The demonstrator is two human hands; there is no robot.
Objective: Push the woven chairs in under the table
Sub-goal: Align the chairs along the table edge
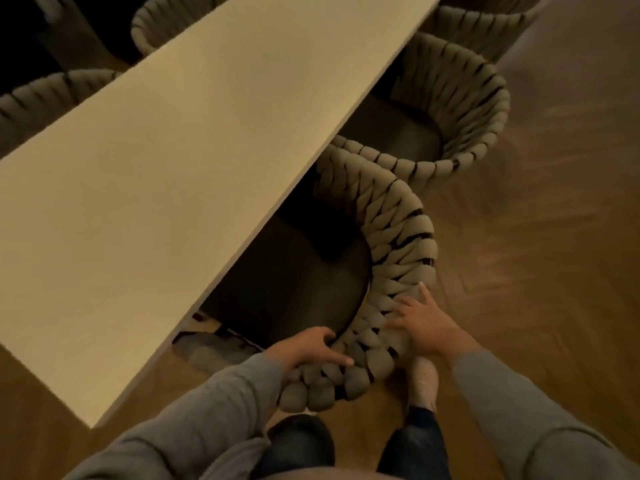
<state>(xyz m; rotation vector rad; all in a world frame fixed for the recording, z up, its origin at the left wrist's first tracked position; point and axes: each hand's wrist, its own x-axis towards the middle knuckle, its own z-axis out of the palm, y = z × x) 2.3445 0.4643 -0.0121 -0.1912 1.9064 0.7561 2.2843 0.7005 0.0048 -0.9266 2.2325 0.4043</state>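
Contact on the backrest of the nearest woven chair (398, 237), its seat half under the worktop (173, 150) at five o'clock, both arms stretched forward to drive it in. At the rim's six o'clock the left hand (308, 346) curls its fingers over the edge. At four o'clock the right hand (427, 329) lies flat, fingers apart.

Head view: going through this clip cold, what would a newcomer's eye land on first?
The long pale table cuts diagonally across the frame. At its right edge, the nearest woven chair curves its thick braided back outward; the left hand grips its rim, the right hand lies flat on it. A second woven chair sits beyond, partly under the table.
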